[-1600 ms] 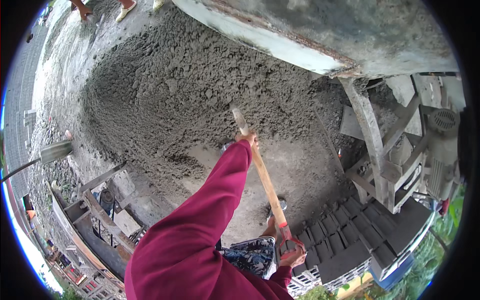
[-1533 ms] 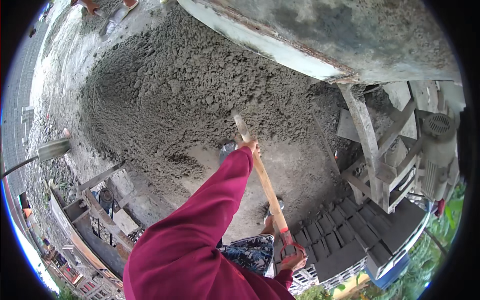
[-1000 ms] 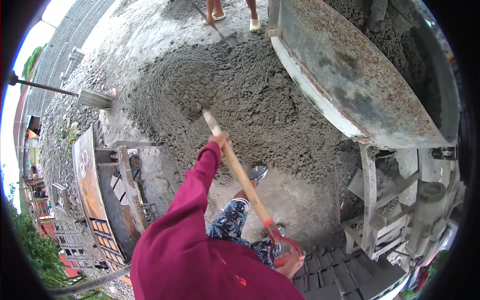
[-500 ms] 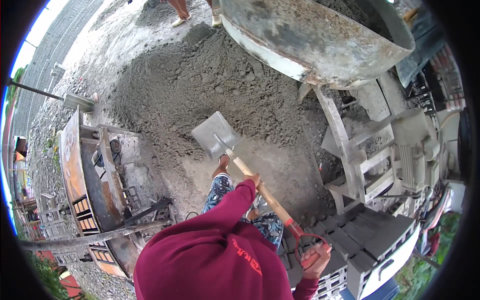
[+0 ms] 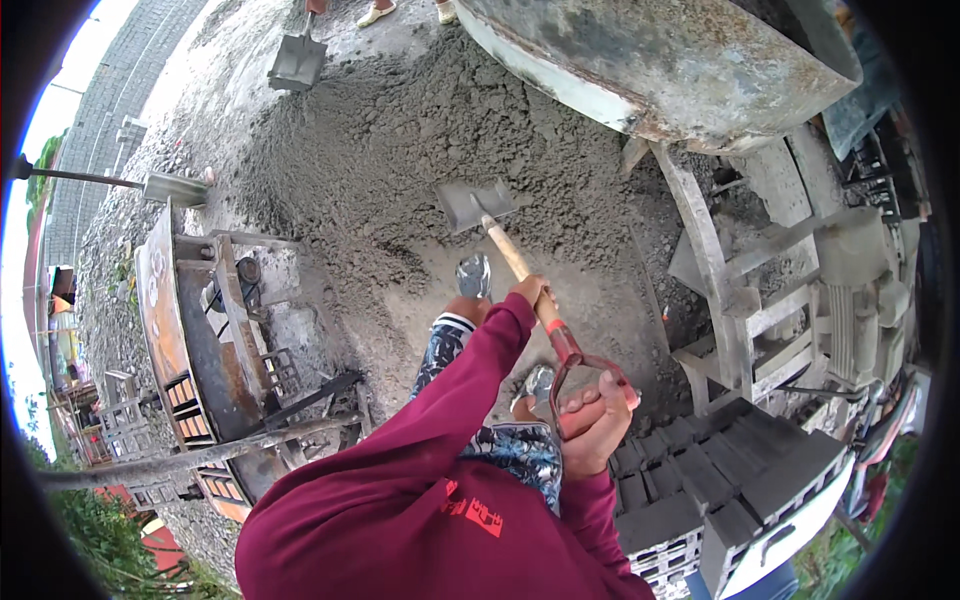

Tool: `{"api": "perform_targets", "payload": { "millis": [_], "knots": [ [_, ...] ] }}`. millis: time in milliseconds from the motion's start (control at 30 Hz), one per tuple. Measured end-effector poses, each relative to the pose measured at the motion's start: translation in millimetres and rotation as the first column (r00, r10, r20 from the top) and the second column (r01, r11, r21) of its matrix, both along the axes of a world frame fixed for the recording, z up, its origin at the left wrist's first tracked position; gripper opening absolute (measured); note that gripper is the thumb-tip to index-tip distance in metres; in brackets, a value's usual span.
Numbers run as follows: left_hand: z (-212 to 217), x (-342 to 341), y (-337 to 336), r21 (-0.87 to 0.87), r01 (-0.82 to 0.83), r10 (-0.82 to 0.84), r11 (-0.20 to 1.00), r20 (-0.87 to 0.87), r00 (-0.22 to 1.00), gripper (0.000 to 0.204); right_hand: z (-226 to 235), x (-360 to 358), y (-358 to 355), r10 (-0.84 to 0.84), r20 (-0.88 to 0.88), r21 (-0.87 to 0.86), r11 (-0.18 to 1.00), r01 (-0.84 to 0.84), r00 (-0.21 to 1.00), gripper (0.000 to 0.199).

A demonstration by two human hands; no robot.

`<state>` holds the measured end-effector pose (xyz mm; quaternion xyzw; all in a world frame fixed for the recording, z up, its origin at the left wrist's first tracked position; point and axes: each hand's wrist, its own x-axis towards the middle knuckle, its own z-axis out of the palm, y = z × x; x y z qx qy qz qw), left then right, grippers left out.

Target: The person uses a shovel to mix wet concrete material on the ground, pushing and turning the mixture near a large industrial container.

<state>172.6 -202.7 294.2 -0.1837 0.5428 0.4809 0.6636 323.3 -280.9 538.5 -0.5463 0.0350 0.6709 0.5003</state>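
Note:
I hold a shovel with a wooden shaft, a red D-shaped grip and a square metal blade. My left hand wraps round the lower shaft. Closed on the red grip is my right hand, nearer my body. The blade points away from me and rests at the near side of a broad heap of damp grey mix; how deep its edge sits in the mix I cannot tell. Both my feet stand on the grey floor just short of the heap.
A large rusty metal drum on a wooden frame stands far right. Grey hollow blocks are stacked near right. A rusty metal-and-wood form is on the left. Another shovel and a person's feet show beyond the heap.
My shovel's blade has moved forward and right onto the heap, and the right hand has come in closer. My left foot has stepped forward. The other person's shovel has come into view.

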Motion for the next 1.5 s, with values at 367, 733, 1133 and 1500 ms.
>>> {"api": "perform_targets", "payload": {
  "millis": [367,733,1133,1500],
  "knots": [
    [-64,-156,132,-0.033,0.111,-0.113,0.993,-0.081,0.990,0.009,-75,-129,122,0.207,0.145,0.209,0.949,-0.234,0.968,0.007],
    [-145,-156,44,-0.224,0.303,-0.331,0.926,-0.100,0.938,0.059,-231,-45,39,0.197,0.711,0.036,0.948,-0.315,0.675,0.016],
    [-340,-259,154,-0.224,0.004,-0.032,0.974,-0.120,0.992,0.039,-337,-66,-16,0.181,0.745,-0.449,0.848,0.282,0.642,0.006],
    [-235,-251,96,-0.408,0.061,-0.063,0.911,0.008,0.998,0.018,-167,-96,-42,0.539,0.757,-0.602,0.794,0.077,0.369,0.005]
  ]
}}
